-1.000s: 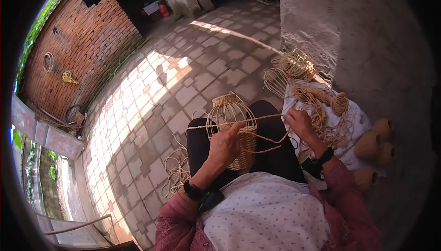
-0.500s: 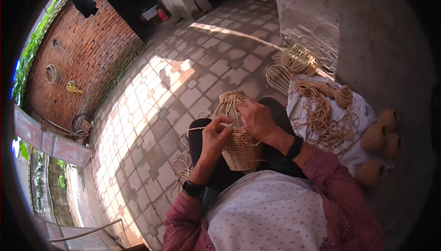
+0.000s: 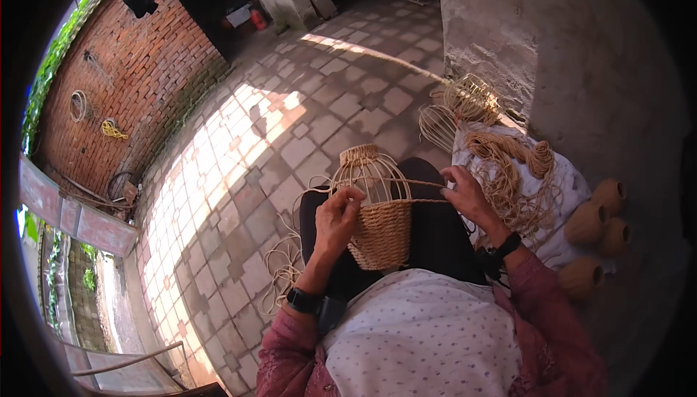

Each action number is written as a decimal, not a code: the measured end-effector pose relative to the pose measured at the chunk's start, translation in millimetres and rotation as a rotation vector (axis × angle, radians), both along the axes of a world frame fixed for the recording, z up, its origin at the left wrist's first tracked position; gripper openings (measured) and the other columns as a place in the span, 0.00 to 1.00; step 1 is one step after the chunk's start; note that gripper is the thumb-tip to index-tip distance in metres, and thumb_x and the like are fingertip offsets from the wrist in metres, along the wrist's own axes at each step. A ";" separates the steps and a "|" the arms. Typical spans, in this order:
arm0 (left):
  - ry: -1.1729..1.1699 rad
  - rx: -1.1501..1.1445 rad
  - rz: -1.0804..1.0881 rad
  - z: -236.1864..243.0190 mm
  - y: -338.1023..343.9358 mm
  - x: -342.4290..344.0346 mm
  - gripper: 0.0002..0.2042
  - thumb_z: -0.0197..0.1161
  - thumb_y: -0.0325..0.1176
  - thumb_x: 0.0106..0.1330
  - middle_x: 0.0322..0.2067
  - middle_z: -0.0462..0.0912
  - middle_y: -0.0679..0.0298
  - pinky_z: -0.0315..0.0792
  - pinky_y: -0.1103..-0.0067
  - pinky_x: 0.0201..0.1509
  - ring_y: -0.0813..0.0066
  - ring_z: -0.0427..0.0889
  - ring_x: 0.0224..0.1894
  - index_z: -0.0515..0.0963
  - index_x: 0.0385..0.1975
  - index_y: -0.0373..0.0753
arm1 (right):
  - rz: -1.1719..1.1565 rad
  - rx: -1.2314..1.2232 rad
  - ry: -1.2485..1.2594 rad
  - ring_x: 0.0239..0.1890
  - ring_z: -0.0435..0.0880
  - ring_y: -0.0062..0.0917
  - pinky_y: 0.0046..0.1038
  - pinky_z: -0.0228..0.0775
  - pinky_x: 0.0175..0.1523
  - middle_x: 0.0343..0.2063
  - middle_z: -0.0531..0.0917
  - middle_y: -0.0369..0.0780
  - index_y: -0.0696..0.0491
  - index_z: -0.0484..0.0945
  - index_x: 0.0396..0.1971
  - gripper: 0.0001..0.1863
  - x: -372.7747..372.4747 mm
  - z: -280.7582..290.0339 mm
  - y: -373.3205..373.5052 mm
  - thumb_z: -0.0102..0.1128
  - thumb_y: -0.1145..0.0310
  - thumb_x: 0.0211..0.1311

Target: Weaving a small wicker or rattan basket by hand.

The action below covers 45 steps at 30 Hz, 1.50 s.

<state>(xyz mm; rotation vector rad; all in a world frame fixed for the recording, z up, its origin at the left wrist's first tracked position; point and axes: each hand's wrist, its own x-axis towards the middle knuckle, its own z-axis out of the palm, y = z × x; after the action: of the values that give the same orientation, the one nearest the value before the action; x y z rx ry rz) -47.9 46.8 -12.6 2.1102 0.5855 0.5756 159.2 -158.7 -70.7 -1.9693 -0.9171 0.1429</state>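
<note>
Grip of the right hand (image 3: 467,195) is narrow, pinching a cord (image 3: 427,200) that runs to the basket (image 3: 382,236); whether the left hand (image 3: 335,226), curled at its left side, grasps anything, I cannot tell. The basket rests on the lap (image 3: 440,241), neck toward its far edge.

Tan basket (image 3: 382,236) (partly woven) on lap (image 3: 439,248)

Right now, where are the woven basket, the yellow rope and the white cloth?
Woven basket (image 3: 383,234): head view, lower side.
Yellow rope (image 3: 112,129): head view, middle of its bundle.
White cloth (image 3: 568,188): head view, right part.
</note>
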 end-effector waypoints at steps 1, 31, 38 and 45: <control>0.004 0.002 -0.003 1.2 -0.8 0.3 0.06 0.58 0.31 0.63 0.17 0.75 0.65 0.68 0.80 0.29 0.80 0.74 0.22 0.79 0.36 0.40 | 0.004 0.136 -0.231 0.38 0.77 0.34 0.33 0.68 0.43 0.31 0.78 0.39 0.54 0.74 0.31 0.08 -4.3 5.2 9.8 0.62 0.68 0.53; 0.009 0.026 0.068 -0.3 -5.3 -5.0 0.05 0.57 0.29 0.62 0.22 0.76 0.68 0.69 0.82 0.33 0.83 0.73 0.27 0.79 0.34 0.38 | 0.168 0.096 -0.364 0.30 0.68 0.39 0.39 0.60 0.37 0.22 0.67 0.43 0.56 0.68 0.18 0.12 -2.5 -13.4 -23.8 0.56 0.70 0.58; 0.041 0.090 0.028 3.6 -4.6 1.1 0.06 0.56 0.31 0.62 0.19 0.79 0.61 0.71 0.75 0.31 0.69 0.79 0.23 0.79 0.34 0.43 | -0.094 -0.329 -0.329 0.41 0.75 0.41 0.41 0.64 0.46 0.34 0.78 0.43 0.56 0.78 0.34 0.12 58.7 -77.1 -104.2 0.55 0.62 0.60; 0.081 0.036 0.039 5.1 -8.6 2.0 0.06 0.56 0.30 0.62 0.23 0.78 0.63 0.70 0.80 0.35 0.76 0.77 0.27 0.79 0.34 0.39 | 0.044 0.147 -0.597 0.42 0.77 0.39 0.42 0.67 0.45 0.37 0.78 0.44 0.54 0.74 0.43 0.17 -10.4 28.8 70.0 0.58 0.57 0.62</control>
<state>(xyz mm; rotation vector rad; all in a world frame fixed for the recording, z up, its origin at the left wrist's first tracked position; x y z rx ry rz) -45.9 38.3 -7.5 2.1687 0.6678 0.5278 148.8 -88.7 -41.9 -1.8796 -1.3051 -0.5006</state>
